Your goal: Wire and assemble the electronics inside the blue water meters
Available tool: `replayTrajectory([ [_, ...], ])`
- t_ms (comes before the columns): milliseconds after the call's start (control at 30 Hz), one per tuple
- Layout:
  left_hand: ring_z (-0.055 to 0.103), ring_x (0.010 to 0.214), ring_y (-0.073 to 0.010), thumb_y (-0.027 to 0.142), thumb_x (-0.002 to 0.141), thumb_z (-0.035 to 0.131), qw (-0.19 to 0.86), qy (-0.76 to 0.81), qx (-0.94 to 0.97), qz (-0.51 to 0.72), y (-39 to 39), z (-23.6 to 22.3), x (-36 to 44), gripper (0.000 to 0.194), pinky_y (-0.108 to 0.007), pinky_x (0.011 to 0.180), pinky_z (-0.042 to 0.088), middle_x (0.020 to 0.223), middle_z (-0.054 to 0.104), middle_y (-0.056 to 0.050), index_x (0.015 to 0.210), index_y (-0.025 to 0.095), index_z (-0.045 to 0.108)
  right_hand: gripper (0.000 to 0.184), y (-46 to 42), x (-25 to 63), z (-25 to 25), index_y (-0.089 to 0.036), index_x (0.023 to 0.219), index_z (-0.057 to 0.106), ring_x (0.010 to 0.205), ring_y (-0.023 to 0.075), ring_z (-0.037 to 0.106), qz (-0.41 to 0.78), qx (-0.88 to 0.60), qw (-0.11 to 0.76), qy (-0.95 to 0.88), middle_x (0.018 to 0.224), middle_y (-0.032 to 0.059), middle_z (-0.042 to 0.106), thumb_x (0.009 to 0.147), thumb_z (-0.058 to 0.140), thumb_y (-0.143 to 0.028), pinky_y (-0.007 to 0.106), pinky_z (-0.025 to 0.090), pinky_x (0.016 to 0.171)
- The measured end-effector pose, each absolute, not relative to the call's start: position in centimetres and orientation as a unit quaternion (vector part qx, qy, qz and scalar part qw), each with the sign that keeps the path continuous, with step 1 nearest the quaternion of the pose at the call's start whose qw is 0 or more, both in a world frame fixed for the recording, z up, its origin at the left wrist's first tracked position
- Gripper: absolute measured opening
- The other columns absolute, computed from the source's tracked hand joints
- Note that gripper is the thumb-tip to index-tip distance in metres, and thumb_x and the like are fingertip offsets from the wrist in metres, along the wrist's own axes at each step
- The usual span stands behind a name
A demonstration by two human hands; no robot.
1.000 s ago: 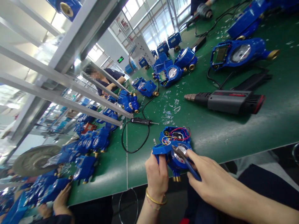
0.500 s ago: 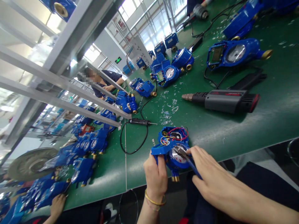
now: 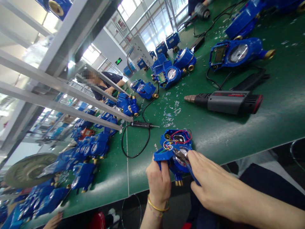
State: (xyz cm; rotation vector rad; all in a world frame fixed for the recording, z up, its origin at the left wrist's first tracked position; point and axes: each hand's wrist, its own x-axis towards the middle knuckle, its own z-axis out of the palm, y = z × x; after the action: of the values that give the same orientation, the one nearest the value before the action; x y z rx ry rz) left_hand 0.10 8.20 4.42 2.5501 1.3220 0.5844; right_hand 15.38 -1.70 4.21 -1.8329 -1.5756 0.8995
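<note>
The left hand (image 3: 159,178) is grasping the blue plastic cover (image 3: 163,155) of an opened blue meter with a round glass dial (image 3: 183,160), and that meter is sitting at the near edge of the green counter (image 3: 202,128). The right hand (image 3: 207,181) is gripping dark-blue-handled metal pliers (image 3: 190,168), their tips hovering over the dial beside the thin red, yellow and white wires (image 3: 169,143). A grey-and-black heat gun with a ribbed metal nozzle (image 3: 226,101) is lying beyond the meter, and a slim black corded tool with a thin metal tip (image 3: 140,124) is resting farther left.
</note>
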Motion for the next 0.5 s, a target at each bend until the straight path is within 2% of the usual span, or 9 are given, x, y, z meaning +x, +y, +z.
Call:
replayTrajectory([
  [100,0.057,0.052,-0.0155,0.029,0.098,0.034,0.096,0.449,0.866,0.198,8.23,4.24,-0.04,0.038,-0.025,0.051,0.036,0.060,0.062,-0.004,0.067,0.019,0.055,0.060,-1.64,15.52,4.30,-0.002,0.136,0.046,0.125,0.0299,0.052,0.365,-0.662,0.273,-0.595,0.135,0.0227,0.052,0.078,0.042,-0.016,0.045,0.040,0.110],
  [200,0.057,0.052,-0.0156,0.026,0.097,0.035,0.068,0.427,0.882,0.186,8.36,4.34,0.04,0.037,-0.026,0.052,0.036,0.059,0.061,-0.003,0.068,0.019,0.056,0.062,-1.53,15.71,4.50,0.001,0.139,0.043,0.129,0.0320,0.049,0.387,-0.651,0.253,-0.602,0.140,0.0257,0.048,0.079,0.041,-0.015,0.046,0.039,0.110],
  [333,0.055,0.049,-0.0144,0.023,0.096,0.037,0.056,0.400,0.893,0.197,8.62,4.65,0.24,0.035,-0.025,0.049,0.034,0.059,0.061,-0.002,0.066,0.020,0.055,0.063,-1.18,15.92,4.70,0.003,0.142,0.039,0.124,0.0345,0.054,0.409,-0.643,0.234,-0.605,0.137,0.0284,0.050,0.082,0.041,-0.015,0.047,0.044,0.104],
  [500,0.056,0.051,-0.0141,0.024,0.096,0.038,0.074,0.399,0.892,0.199,8.96,4.62,0.10,0.035,-0.024,0.048,0.034,0.062,0.063,-0.003,0.065,0.020,0.053,0.058,-0.72,15.82,4.63,0.001,0.140,0.041,0.115,0.0344,0.060,0.430,-0.649,0.241,-0.580,0.128,0.0276,0.056,0.084,0.036,-0.012,0.047,0.049,0.094],
])
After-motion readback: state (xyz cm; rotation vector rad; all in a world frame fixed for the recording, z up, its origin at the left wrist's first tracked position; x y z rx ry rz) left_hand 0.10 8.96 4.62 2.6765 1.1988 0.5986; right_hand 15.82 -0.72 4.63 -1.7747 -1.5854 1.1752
